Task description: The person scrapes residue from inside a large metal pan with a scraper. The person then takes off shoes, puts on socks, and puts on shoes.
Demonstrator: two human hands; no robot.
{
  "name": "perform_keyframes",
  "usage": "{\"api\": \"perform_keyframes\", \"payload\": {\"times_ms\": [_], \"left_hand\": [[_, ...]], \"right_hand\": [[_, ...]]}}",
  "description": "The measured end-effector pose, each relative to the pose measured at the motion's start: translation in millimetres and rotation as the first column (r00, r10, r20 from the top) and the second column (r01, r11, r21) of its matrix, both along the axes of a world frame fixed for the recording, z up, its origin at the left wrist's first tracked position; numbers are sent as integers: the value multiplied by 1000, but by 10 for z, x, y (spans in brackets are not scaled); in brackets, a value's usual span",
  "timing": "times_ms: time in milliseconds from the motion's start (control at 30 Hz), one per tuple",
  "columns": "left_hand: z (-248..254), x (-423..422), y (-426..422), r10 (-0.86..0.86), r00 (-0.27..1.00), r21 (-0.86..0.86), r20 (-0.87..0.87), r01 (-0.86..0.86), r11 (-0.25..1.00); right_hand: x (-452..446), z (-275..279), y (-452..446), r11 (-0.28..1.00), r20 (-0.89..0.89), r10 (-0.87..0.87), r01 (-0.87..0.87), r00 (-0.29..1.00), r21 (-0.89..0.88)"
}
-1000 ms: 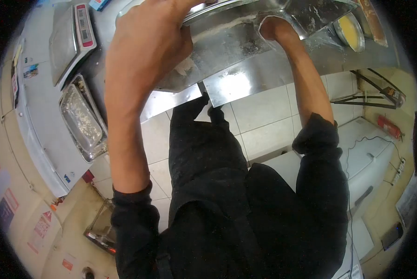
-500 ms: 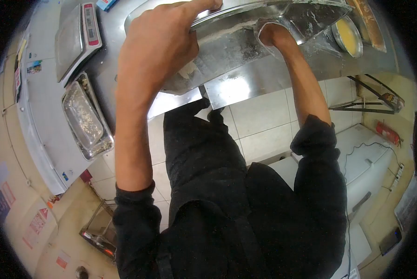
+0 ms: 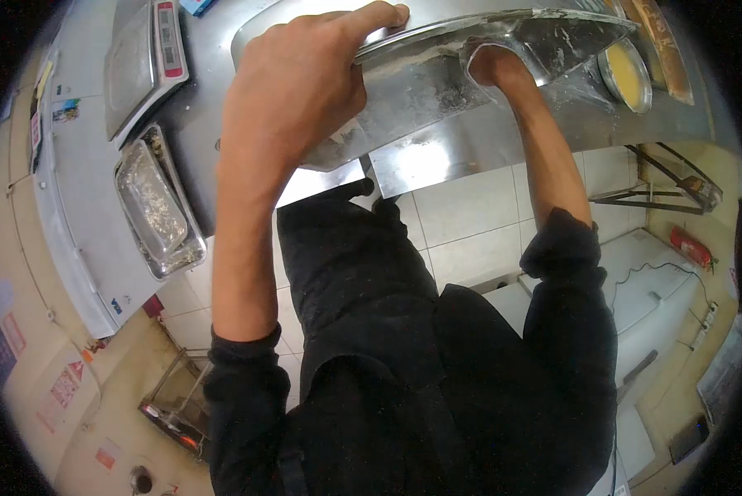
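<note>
The shiny metal tray [image 3: 416, 87] has whitish smears along its wall; the left hand [image 3: 300, 87] holds its rim, while the right hand's [image 3: 495, 66] grip cannot be told.

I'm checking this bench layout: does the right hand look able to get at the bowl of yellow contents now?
Probably, once drawn back: the bowl is uncovered and close by, but the end of the metal container appears between it and the right hand.
</note>
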State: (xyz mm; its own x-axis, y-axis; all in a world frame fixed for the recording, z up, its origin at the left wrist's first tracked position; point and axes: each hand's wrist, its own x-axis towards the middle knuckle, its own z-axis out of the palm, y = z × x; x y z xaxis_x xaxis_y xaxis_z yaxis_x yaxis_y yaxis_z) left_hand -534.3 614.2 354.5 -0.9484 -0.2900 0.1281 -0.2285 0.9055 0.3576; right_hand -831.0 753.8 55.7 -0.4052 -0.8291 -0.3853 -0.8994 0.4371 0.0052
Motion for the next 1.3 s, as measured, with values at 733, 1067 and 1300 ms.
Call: {"api": "perform_keyframes", "payload": {"times_ms": [733,1067,1300], "left_hand": [[-93,11,-108,-1,998,29,62,-1,1000],[-64,8,-89,-37,999,64,-8,38,997],[-104,-10,-109,-9,999,42,48,7,999]], "right_hand": [[98,43,-38,1000,-6,-28,28,1000,2],[149,88,-31,999,0,-40,40,999,3],[193,96,-16,999,2,-54,54,999,2]]}}
